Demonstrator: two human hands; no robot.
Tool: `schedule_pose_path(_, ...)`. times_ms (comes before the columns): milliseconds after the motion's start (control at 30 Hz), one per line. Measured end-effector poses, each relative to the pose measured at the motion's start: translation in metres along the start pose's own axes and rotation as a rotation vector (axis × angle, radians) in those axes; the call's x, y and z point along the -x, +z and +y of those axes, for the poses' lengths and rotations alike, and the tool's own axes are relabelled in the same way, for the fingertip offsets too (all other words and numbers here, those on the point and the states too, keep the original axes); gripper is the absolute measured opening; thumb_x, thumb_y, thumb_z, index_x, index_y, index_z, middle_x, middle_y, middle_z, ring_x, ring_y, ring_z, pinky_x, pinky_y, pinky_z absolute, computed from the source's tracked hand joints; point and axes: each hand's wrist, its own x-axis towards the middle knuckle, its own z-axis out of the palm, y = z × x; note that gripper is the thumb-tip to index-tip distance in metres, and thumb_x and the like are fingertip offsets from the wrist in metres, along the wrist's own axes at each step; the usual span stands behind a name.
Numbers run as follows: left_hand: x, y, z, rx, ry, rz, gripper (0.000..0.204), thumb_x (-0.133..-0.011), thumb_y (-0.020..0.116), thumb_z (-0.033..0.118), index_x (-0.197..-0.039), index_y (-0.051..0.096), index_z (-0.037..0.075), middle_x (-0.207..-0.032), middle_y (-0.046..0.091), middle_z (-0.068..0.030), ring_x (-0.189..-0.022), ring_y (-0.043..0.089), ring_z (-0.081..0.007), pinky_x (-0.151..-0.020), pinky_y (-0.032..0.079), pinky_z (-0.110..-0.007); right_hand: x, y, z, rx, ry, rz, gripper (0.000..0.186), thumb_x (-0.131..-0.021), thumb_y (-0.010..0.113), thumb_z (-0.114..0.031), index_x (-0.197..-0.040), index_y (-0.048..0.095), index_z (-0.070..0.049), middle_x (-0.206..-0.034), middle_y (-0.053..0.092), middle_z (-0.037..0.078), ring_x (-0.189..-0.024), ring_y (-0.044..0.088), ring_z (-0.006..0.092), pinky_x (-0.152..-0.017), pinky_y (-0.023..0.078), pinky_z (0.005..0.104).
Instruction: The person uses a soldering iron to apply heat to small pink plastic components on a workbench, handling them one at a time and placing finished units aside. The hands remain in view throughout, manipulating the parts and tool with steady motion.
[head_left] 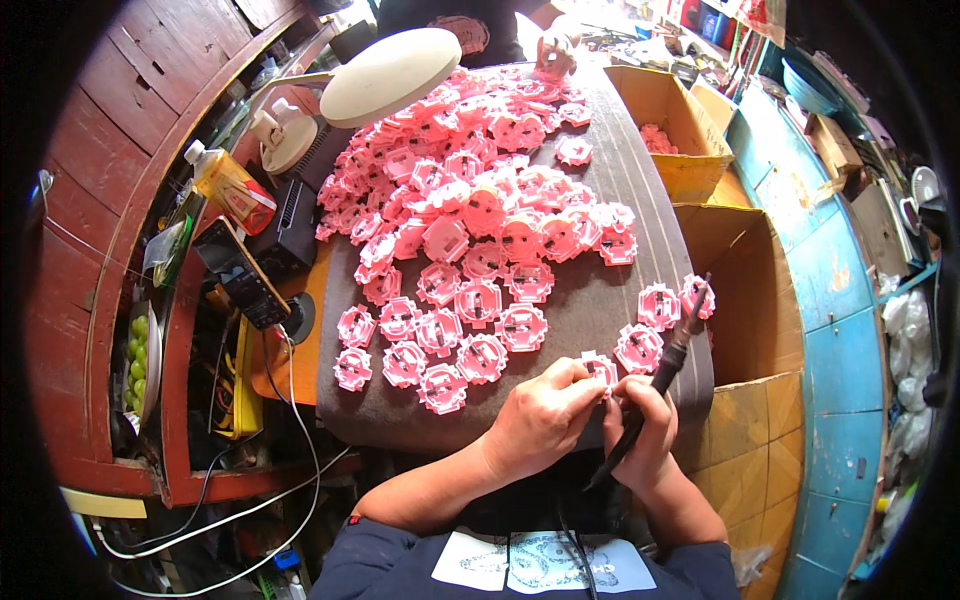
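Note:
My left hand pinches a small pink plastic part over the near edge of the dark work surface. Close beside it, my right hand has a black soldering iron tucked between its fingers, tip pointing up and away. The thumb and fingers of that hand also meet at the held part; whether they grip it is hard to tell. Just beyond lie a few similar pink parts. To the left and farther off, a big heap of pink parts with dark centres covers the surface.
A round white lamp head hangs over the heap's far left. At left stand a phone on a holder and a drink bottle. Open cardboard boxes line the right side. Another person's hand shows at the far end.

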Motion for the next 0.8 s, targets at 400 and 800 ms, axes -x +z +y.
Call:
schedule_pose_path(400, -0.007, 0.001, 0.002, 0.002, -0.068, 0.040, 0.015, -0.090, 0.075, 0.002, -0.105, 0.072, 0.003, -0.095, 0.069, -0.0160, -0.087, 0.071, -0.0344, -0.074, 0.059, -0.041, 0.005, 0.002, 0.002, 0.099, -0.116, 0.020, 0.049, -0.084, 0.075, 0.002, -0.127, 0.054, -0.007, -0.120, 0.071, 0.022, -0.092, 0.072, 0.0396, -0.077, 0.059, 0.0471)
schedule_pose_path(800, -0.005, 0.002, 0.000, 0.018, -0.085, 0.042, 0.020, -0.085, 0.078, -0.004, -0.103, 0.074, 0.001, -0.096, 0.068, -0.0129, -0.073, 0.067, -0.0225, -0.064, 0.054, -0.032, 0.006, -0.031, -0.006, -0.004, -0.084, 0.004, 0.035, -0.098, 0.073, -0.016, -0.127, 0.057, -0.003, -0.109, 0.074, 0.020, -0.082, 0.072, 0.0342, -0.072, 0.057, 0.0455)
